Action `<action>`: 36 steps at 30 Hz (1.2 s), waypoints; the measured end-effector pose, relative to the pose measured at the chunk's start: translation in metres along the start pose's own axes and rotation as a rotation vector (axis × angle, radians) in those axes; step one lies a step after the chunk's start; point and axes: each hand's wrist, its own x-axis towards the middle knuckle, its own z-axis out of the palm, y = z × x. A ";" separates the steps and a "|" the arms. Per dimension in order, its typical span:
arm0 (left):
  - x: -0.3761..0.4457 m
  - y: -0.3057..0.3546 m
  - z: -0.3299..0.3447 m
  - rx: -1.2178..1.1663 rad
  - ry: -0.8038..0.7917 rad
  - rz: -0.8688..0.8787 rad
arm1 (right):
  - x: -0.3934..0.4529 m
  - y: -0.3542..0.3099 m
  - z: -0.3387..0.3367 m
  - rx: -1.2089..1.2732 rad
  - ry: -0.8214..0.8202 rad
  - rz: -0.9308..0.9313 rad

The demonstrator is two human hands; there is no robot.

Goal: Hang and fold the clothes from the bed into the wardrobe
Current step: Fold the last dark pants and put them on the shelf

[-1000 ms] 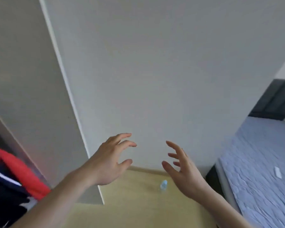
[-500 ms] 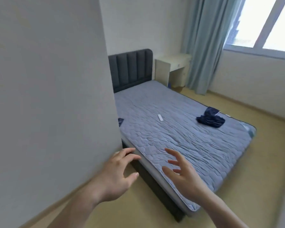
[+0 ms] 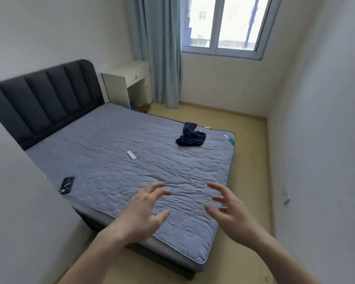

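A crumpled dark navy garment point(image 3: 191, 136) lies near the far right corner of the bed point(image 3: 115, 173), which has a blue-grey quilted mattress. My left hand point(image 3: 141, 214) and my right hand point(image 3: 232, 212) hover over the bed's near corner, fingers spread and loosely bent, holding nothing. The garment is well beyond both hands. The wardrobe is out of view.
A black phone point(image 3: 67, 185) lies near the bed's left edge and a small white remote point(image 3: 131, 154) lies mid-mattress. A white panel point(image 3: 19, 212) fills the left foreground. A dark headboard point(image 3: 43, 99), a white desk point(image 3: 127, 83), a blue curtain point(image 3: 158, 50) and a window point(image 3: 225, 23) stand behind.
My view has swung right, from the wardrobe and white panel to the whole bed. Both hands stay raised and empty in front of me, now over the mattress corner.
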 end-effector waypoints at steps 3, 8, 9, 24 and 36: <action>0.050 0.014 0.011 0.008 -0.084 0.078 | 0.008 0.021 -0.027 0.016 0.085 0.046; 0.141 0.043 0.034 0.012 -0.149 0.151 | 0.039 0.062 -0.081 0.008 0.176 0.114; 0.160 0.049 0.041 0.010 -0.153 0.154 | 0.049 0.070 -0.092 0.009 0.186 0.118; 0.407 0.150 0.121 -0.037 -0.128 -0.024 | 0.248 0.201 -0.312 -0.017 0.064 0.097; 0.553 0.103 0.118 -0.062 -0.039 -0.251 | 0.449 0.238 -0.367 -0.037 -0.180 -0.038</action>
